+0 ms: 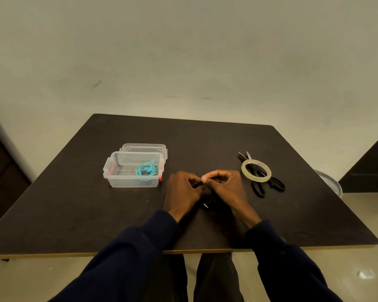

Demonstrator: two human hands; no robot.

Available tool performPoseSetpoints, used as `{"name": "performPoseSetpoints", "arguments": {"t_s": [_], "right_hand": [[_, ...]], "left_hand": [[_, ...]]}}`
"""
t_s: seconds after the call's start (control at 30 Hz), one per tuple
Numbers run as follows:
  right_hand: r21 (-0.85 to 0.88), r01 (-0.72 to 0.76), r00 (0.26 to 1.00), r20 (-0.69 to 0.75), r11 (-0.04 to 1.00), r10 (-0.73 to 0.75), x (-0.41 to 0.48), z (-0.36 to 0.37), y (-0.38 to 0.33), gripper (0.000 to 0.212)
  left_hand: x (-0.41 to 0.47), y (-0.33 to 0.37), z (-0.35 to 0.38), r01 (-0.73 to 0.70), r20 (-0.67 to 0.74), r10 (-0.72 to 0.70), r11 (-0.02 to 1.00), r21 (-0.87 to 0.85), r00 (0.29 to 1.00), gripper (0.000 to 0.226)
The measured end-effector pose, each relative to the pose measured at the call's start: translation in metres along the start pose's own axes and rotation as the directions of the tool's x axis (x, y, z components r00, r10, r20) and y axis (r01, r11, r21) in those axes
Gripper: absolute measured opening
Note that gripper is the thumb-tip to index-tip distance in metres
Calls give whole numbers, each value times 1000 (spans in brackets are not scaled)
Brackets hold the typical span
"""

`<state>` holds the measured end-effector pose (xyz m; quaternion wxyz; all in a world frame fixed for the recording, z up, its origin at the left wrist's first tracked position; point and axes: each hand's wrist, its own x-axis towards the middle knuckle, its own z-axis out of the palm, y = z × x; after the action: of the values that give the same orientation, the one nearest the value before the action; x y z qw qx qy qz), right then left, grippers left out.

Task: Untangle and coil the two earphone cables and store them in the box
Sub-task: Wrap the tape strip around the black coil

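Left hand and right hand held a black earphone cable over the tabletop.
Both hands' fingers were pinched on it; teal earphones lay coiled in the clear box.

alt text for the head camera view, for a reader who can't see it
A left hand and a right hand hold a black earphone cable over a dark table. To their left an open clear box holds a coiled teal earphone cable; to their right a tape roll lies on scissors.
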<state>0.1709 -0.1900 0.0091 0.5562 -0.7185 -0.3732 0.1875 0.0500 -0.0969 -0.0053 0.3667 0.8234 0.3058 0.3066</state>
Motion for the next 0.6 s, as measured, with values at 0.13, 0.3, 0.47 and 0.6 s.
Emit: {"name": "performPoseSetpoints", "arguments": {"t_s": [0.13, 0.3, 0.47, 0.6], "right_hand": [[39, -96, 995, 11, 995, 95, 2, -2, -3, 8], [70, -223, 975, 33, 972, 221, 7, -3, -9, 9], [87, -179, 983, 54, 980, 175, 8, -6, -6, 26], [6, -83, 994, 73, 997, 82, 4, -7, 1, 12]], "left_hand": [[-2, -5, 6, -60, -48, 63, 996, 62, 997, 21], [-4, -4, 8, -80, -98, 87, 994, 80, 991, 22], [-3, -4, 6, -67, -69, 69, 997, 36, 995, 11], [-2, -1, 2, 3, -32, -5, 998, -59, 999, 13]]}}
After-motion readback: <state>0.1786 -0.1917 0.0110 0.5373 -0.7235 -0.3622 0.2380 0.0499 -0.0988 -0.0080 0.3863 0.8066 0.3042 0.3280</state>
